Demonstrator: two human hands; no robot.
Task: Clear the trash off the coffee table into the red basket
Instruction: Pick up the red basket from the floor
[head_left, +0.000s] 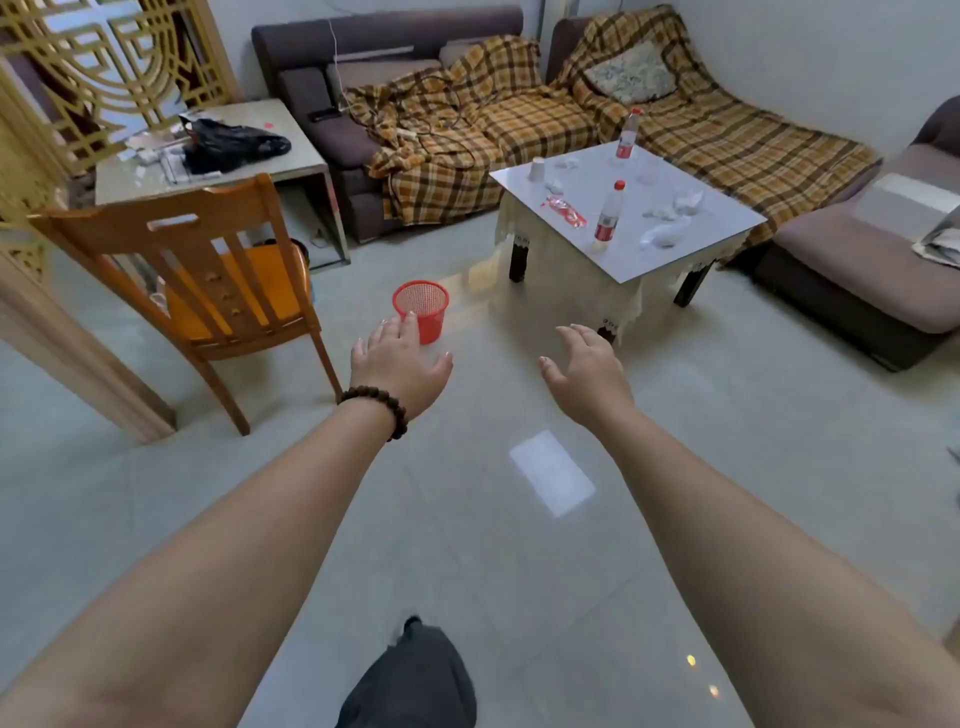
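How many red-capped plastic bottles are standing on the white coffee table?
2. One red-capped plastic bottle stands near the table's front edge; the other bottle stands at the far edge by the plaid-covered sofa. None looks hidden.

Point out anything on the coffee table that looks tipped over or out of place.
On the coffee table, a crushed bottle with a red label lies flat while two bottles stand upright. Crumpled white tissues are scattered across the top, and a paper cup sits near the far edge.
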